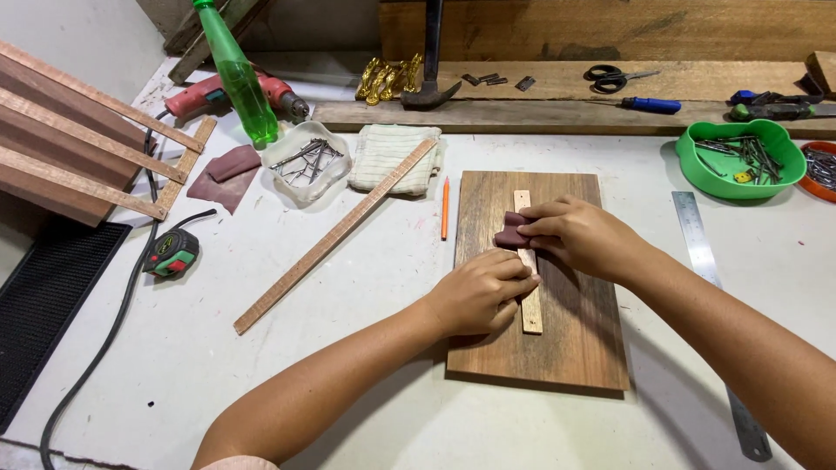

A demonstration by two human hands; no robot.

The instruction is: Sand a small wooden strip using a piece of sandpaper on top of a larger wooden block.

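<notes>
Sanded piece: a short, narrow strip of pale wood lies lengthwise, near to far, on the middle of a dark rectangular wooden board on the white worktable.
Abrasive: a folded scrap of reddish-brown sandpaper sits on the far part of the strip, touching it.
Right hand: fingers curled and clenched on the sandpaper, pressing it onto the strip.
Left hand: laid flat on the board just left of the strip, fingertips pressed against the strip's edge; it pins the strip rather than closing around it.
Just left of the board: an orange pencil lying near to far, and a long thin wooden batten running diagonally from near left to far right.
Far of the board: a folded pale striped cloth under the batten's far end, and a clear plastic tray of nails.
Far left: loose sheets of reddish-brown sandpaper, a green plastic bottle, a red power drill and a green and black tape measure.
Right: a steel ruler beside the right forearm, and a green bowl of nails and screws.
Far edge: a hammer, gold-coloured metal fittings, black scissors and a blue-handled screwdriver on rough planks.
</notes>
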